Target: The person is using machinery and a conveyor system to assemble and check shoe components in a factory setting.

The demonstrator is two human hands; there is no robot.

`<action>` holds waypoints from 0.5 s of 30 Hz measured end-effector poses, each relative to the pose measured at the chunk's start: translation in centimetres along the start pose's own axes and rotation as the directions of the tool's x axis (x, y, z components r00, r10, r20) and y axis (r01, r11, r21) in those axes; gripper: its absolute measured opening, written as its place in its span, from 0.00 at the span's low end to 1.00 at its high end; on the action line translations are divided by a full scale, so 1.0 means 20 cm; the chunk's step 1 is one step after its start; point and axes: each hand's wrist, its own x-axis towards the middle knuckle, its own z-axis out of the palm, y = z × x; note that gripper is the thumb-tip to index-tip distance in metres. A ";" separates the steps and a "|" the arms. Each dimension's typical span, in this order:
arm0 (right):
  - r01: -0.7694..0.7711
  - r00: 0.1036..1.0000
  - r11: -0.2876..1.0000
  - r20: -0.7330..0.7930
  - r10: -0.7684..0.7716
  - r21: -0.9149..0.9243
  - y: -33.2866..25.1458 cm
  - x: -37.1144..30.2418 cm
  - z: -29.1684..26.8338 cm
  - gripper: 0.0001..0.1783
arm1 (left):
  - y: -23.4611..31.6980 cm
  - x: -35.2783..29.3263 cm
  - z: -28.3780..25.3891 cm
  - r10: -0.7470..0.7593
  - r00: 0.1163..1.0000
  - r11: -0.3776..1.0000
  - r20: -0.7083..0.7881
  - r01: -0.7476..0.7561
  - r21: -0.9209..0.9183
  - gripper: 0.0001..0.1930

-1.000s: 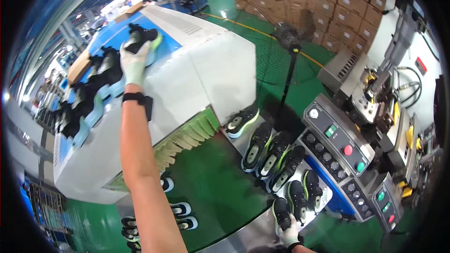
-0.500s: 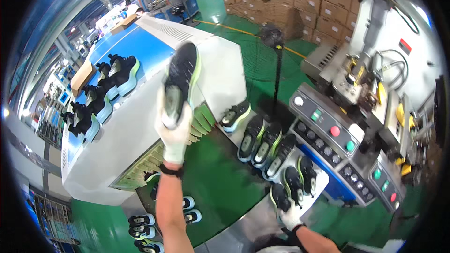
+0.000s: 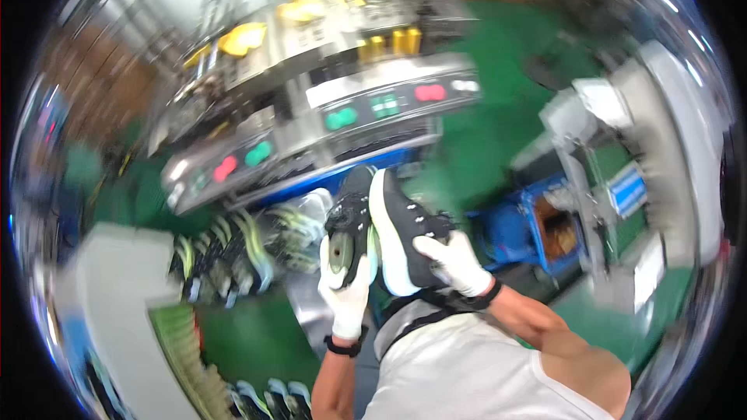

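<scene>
Both of my hands wear white gloves and hold black sneakers with pale yellow-green and light blue soles. My left hand (image 3: 344,284) is closed round the heel of one sneaker (image 3: 352,214), its toe pointing away from me and its opening facing up. In my right hand (image 3: 455,263) is a second sneaker (image 3: 402,229), gripped near its ankle opening and tipped so that its sole faces left. The two sneakers stand side by side before my waist, touching or nearly so near the toes.
Ahead stands a machine with two control panels (image 3: 393,101) of green and red buttons. Several sneakers (image 3: 222,257) line a shelf at the left, beside a pale conveyor housing (image 3: 128,288). Blue bins (image 3: 537,225) sit at the right. More shoes (image 3: 268,400) lie at the lower left.
The view has swung right toward the machine. My left hand has brought its sneaker from the conveyor to my front. My right hand has lifted a sneaker off the shelf beside it.
</scene>
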 end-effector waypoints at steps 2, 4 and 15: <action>0.166 0.971 0.985 -0.166 -0.173 -0.051 -0.18 -0.12 -0.25 0.19 | 0.00 -0.07 0.34 0.082 0.979 0.971 0.185 -0.120 0.206 0.37; 0.231 0.929 0.973 -0.296 -0.220 0.002 -0.27 -0.25 -0.61 0.18 | 0.03 -0.13 0.73 -0.027 0.942 0.984 0.335 0.084 -0.157 0.37; -0.093 0.105 0.545 -0.553 -0.826 -0.833 -1.23 -1.13 -2.09 0.22 | -0.23 -0.47 2.95 0.489 0.329 0.803 0.808 -0.531 -0.271 0.44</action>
